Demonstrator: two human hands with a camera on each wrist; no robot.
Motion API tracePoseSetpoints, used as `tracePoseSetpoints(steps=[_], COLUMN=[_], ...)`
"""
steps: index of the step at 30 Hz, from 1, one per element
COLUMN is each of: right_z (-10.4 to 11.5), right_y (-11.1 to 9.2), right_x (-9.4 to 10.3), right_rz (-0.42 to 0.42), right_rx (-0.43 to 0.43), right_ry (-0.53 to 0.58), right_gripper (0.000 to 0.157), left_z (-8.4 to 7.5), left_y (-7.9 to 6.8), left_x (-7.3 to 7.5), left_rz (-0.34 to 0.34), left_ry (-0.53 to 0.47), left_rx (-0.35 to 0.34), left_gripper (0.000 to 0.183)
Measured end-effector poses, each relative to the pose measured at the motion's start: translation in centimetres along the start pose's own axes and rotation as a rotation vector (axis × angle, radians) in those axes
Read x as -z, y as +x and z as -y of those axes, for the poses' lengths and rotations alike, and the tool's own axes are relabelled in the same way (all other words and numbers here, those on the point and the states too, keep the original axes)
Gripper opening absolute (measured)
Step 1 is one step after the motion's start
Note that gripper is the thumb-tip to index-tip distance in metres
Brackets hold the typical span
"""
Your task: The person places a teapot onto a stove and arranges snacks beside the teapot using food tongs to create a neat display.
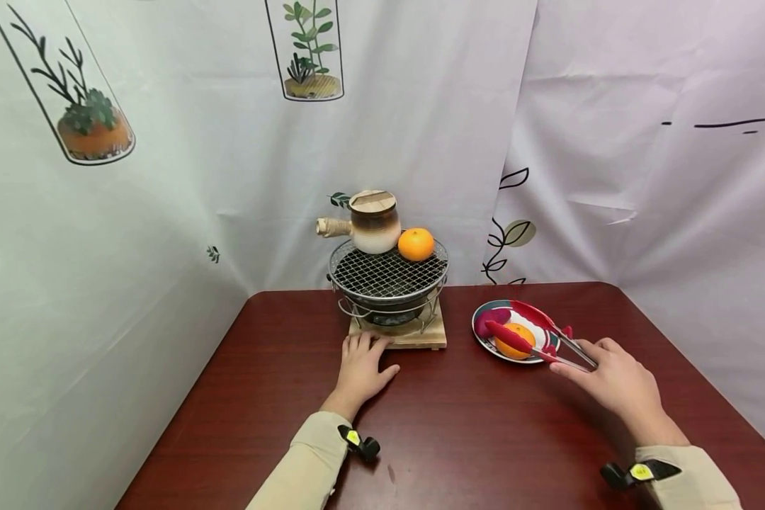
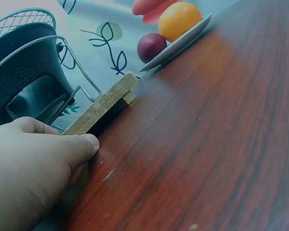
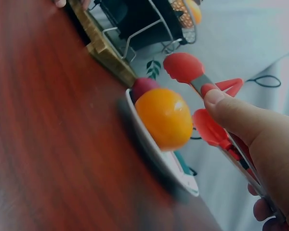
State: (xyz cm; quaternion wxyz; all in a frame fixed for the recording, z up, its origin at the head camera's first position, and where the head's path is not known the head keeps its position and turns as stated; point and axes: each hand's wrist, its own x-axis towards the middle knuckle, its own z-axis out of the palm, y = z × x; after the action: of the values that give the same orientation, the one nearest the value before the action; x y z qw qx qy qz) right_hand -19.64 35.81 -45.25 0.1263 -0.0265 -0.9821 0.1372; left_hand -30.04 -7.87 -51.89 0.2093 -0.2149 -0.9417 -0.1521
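My right hand [image 1: 621, 382] holds metal tongs [image 1: 574, 348] with red tips, which stand apart over a patterned plate [image 1: 484, 348]. On that plate lie an orange [image 3: 164, 118] and a round purple item [image 2: 151, 47] whose kind I cannot tell. In the right wrist view the red tips appear beside the orange, not closed on it. My left hand [image 1: 360, 372] rests at the front edge of a wooden board [image 1: 414, 340], fingers extended and thumb spread. Above the board, a small round grill [image 1: 389, 280] stands in a wire frame.
On the grill's mesh sit a brown-and-white pot [image 1: 376, 230] with a wooden lid and side handle, and a second orange [image 1: 416, 244]. A dark red wooden table [image 1: 459, 439] bears everything. Behind it hangs a white printed curtain [image 1: 433, 127].
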Motion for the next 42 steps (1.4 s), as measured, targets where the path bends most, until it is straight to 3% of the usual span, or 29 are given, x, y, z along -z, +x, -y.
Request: tracePoseSetpoints(steps=[12, 26, 42], right_z=[-1.6, -1.7, -1.6], right_y=[-1.1, -1.4, -1.7], right_x=[-1.3, -1.8, -1.6], right_rz=[0.022, 0.031, 0.022], right_rx=[-0.016, -0.028, -0.049], right_ry=[-0.004, -0.016, -0.016], right_gripper=[0.088, 0.087, 0.089], left_z=[0.0, 0.1, 0.0], left_y=[0.1, 0.2, 0.0], left_x=[0.1, -0.4, 0.0], left_rz=[0.003, -0.02, 0.011], left_ry=[-0.013, -0.012, -0.008], left_rx=[-0.004, -0.013, 0.003], left_gripper=[0.053, 0.052, 0.052])
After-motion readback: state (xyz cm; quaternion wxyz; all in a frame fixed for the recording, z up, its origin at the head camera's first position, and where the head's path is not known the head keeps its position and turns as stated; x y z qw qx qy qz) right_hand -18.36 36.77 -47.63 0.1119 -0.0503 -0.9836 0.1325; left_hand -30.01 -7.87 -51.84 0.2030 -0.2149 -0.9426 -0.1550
